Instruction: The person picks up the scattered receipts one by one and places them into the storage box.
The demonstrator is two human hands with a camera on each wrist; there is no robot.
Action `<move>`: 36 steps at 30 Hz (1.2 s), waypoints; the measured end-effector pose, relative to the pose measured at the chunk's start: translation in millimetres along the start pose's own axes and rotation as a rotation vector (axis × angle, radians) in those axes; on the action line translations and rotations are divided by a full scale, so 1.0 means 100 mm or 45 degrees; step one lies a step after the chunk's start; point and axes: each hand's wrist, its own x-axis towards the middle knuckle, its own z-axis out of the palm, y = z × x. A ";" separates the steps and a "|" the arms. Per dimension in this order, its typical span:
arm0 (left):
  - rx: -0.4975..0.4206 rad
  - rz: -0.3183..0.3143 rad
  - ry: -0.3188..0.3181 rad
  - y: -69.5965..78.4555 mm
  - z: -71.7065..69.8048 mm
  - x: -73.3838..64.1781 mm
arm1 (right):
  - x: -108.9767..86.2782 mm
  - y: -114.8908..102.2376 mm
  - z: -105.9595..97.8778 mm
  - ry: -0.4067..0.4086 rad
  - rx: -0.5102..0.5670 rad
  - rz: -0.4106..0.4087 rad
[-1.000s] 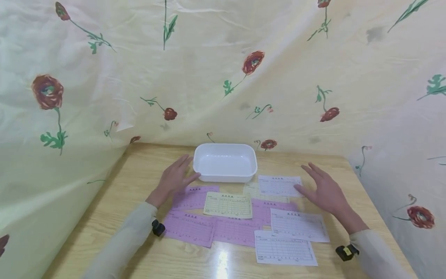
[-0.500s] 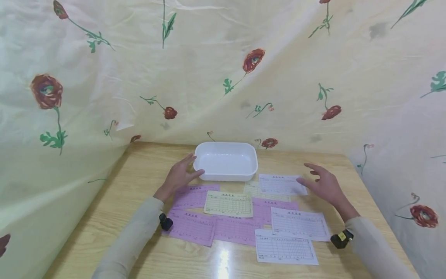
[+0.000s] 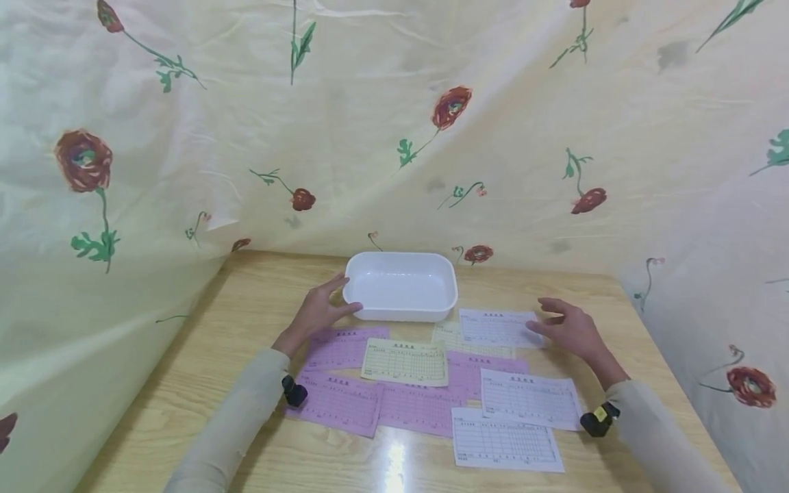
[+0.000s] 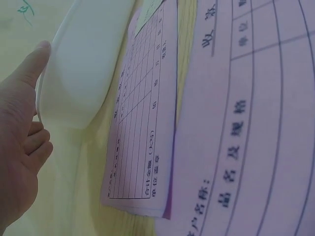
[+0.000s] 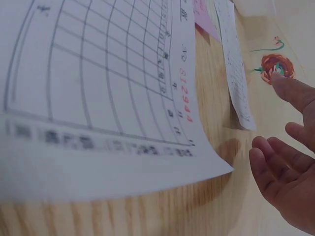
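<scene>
My left hand holds the left end of a white plastic basin. In the left wrist view its thumb lies at the basin's rim, and the other fingers curl beside the end wall. My right hand is loosely bent at the right edge of a white printed slip, its thumb overlapping that edge in the head view. Nothing shows between its fingers in the right wrist view. A yellow slip lies over several pink slips, in front of the basin.
Two more white slips overlap at the front right of the wooden table. Another yellow slip lies partly under the far white slip. A flower-patterned cloth hangs behind and at both sides.
My left hand has moved right and now holds the basin's end. My right hand has drawn its fingers in and turned slightly at the white slip. The basin and slips stay in place.
</scene>
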 end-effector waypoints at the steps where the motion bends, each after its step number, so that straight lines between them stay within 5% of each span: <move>1: -0.010 -0.002 -0.001 0.00 0.00 0.00 | 0.01 0.01 0.01 0.001 -0.007 0.003; 15: -0.062 0.003 0.019 -0.03 0.01 -0.01 | 0.06 0.01 0.09 -0.029 -0.044 0.066; 23: -0.022 0.015 -0.001 -0.03 0.00 -0.01 | 0.06 -0.03 0.13 -0.048 -0.002 0.237; 36: -0.020 -0.024 -0.019 0.00 -0.02 -0.01 | 0.03 -0.03 0.12 -0.019 -0.066 0.233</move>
